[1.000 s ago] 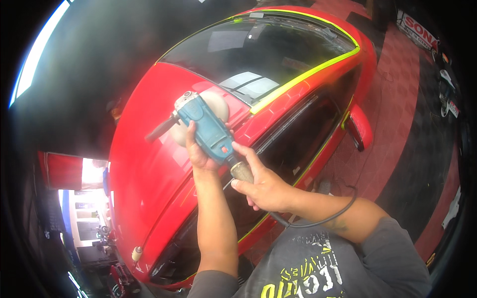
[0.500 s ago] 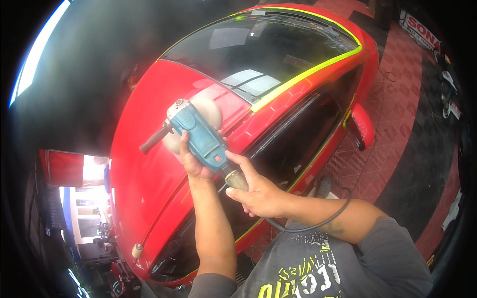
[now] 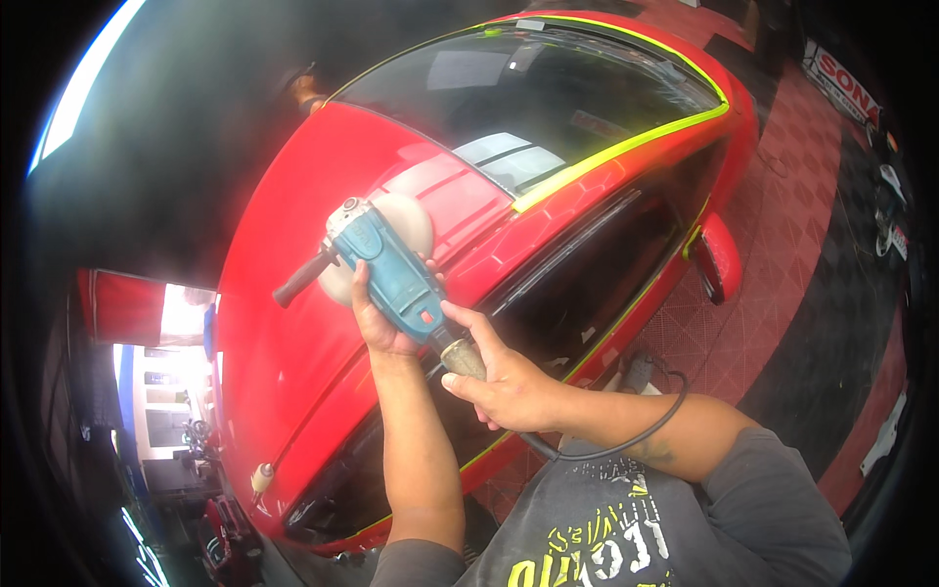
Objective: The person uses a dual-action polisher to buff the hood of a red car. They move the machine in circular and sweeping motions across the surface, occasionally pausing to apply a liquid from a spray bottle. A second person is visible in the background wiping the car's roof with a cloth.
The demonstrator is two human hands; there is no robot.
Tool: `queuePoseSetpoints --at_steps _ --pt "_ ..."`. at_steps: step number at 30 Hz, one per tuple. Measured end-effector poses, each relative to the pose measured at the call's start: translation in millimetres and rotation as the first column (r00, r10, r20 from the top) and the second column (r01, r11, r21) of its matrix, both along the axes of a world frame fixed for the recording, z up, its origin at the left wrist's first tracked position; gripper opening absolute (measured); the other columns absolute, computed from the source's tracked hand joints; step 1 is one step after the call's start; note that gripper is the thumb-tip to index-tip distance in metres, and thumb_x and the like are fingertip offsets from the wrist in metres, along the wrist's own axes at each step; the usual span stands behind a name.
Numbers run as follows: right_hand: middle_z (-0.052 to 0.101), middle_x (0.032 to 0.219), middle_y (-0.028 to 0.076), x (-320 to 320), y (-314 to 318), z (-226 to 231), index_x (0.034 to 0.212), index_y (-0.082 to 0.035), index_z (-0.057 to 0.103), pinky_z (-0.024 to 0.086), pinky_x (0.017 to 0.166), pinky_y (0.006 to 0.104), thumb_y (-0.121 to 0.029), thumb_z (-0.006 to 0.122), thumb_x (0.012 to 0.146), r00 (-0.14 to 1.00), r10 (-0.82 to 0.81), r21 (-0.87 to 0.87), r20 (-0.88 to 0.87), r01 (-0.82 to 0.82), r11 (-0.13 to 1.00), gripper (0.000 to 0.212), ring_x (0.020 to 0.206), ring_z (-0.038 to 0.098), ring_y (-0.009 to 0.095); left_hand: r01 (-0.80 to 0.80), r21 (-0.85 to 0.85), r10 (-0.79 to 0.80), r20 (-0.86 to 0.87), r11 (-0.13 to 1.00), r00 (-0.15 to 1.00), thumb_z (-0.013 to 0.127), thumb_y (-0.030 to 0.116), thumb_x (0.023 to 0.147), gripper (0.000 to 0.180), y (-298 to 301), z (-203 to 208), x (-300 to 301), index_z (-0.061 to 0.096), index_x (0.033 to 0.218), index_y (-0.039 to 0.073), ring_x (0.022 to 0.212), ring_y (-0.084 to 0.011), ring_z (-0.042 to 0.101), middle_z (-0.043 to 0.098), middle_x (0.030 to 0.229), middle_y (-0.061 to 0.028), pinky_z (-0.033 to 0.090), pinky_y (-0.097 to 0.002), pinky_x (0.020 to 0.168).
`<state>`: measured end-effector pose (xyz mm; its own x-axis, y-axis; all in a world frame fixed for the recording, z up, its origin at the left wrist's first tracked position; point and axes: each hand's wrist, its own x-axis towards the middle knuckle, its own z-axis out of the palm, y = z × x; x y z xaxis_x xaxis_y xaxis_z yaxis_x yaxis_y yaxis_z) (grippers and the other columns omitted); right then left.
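Note:
Both my hands hold a blue polishing machine [image 3: 383, 264] over the red roof [image 3: 284, 235] of a car. My left hand [image 3: 381, 318] is wrapped under the machine's body, fingertips showing on both sides. My right hand [image 3: 504, 377] grips the rear handle, with its index finger stretched along the casing. A round whitish polishing pad [image 3: 406, 223] shows partly from beneath the machine's head. Whether the pad touches the roof I cannot tell. The dark side handle [image 3: 303, 277] sticks out to the left, held by no hand. A grey power cord [image 3: 626, 448] loops from the rear handle past my right forearm.
Yellow-green masking tape [image 3: 626, 152] edges the windshield [image 3: 518, 88] and side windows. A red side mirror [image 3: 719, 259] juts out at right, above red and black floor tiles [image 3: 782, 225]. Part of another person [image 3: 308, 93] shows beyond the roof. An antenna base [image 3: 261, 477] stands at lower left.
My view has shifted slightly, so the car's front end sits a little further right. More of the other person shows beyond the roof. My grip on the polisher is unchanged.

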<state>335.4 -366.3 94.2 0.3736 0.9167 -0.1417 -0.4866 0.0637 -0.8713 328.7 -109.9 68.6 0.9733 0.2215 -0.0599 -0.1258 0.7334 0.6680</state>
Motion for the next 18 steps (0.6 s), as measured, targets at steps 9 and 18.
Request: queuePoseSetpoints --at_steps 9,18 --pt "0.057 0.083 0.003 -13.0 15.6 0.1 0.176 -0.027 0.008 0.056 0.059 0.0301 -0.02 0.062 0.111 0.998 0.067 -0.001 0.022 -0.067 0.998 0.084 0.063 0.058 0.011 -0.11 -0.029 0.11 0.018 0.994 0.994 0.066 0.057 0.103 0.075 11.8 -1.2 -27.9 0.058 0.139 -0.008 0.111 -0.04 0.073 0.07 0.123 -0.0253 0.062 -0.0559 0.098" --pt "0.063 0.099 0.013 -52.5 62.2 -17.6 0.174 -0.026 0.012 0.057 0.064 0.036 -0.016 0.064 0.109 0.98 0.038 0.144 0.194 -0.066 0.987 0.084 0.07 0.064 0.017 -0.224 0.028 0.222 0.067 0.974 0.973 0.066 0.057 0.104 0.078 47.7 2.7 -92.7 0.053 0.143 -0.009 0.117 -0.0398 0.07 0.067 0.128 -0.0266 0.058 -0.0563 0.104"
